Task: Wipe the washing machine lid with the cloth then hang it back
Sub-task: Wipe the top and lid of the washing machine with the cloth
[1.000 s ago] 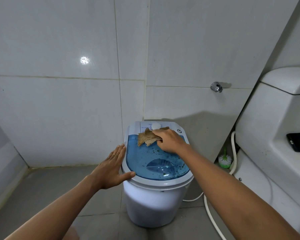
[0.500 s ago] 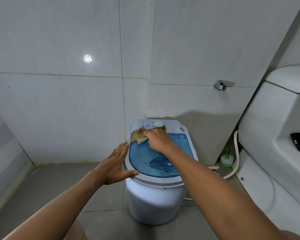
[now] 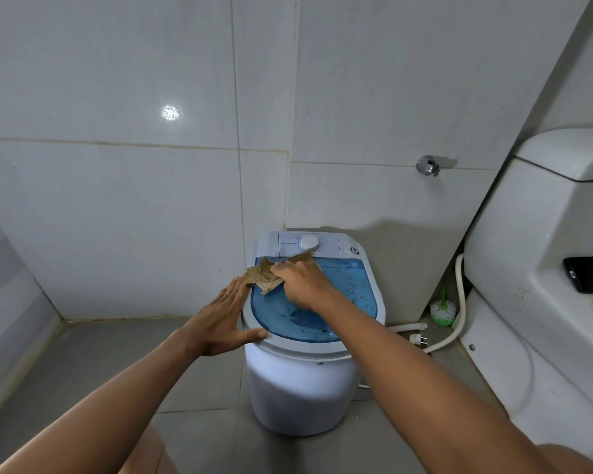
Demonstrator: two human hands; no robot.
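A small white washing machine [image 3: 298,381] stands on the floor against the tiled wall, with a translucent blue lid [image 3: 353,295] speckled with dark bits on its right side. My right hand [image 3: 302,283] presses a tan mesh cloth [image 3: 264,278] onto the lid's far left corner; part of the cloth hangs over the left rim. My left hand [image 3: 220,319] lies flat with fingers spread against the machine's left rim, thumb on the front edge. A white dial [image 3: 309,241] sits on the control panel behind the lid.
A white toilet tank [image 3: 541,254] fills the right side, with a dark phone [image 3: 587,273] on it. A white hose [image 3: 459,302], a plug [image 3: 417,339] and a green toilet brush [image 3: 442,307] lie between it and the machine. A metal tap [image 3: 427,165] juts from the wall.
My right hand has slid the cloth leftward across the back of the lid, from the middle to the left corner. My left hand has stayed on the left rim.
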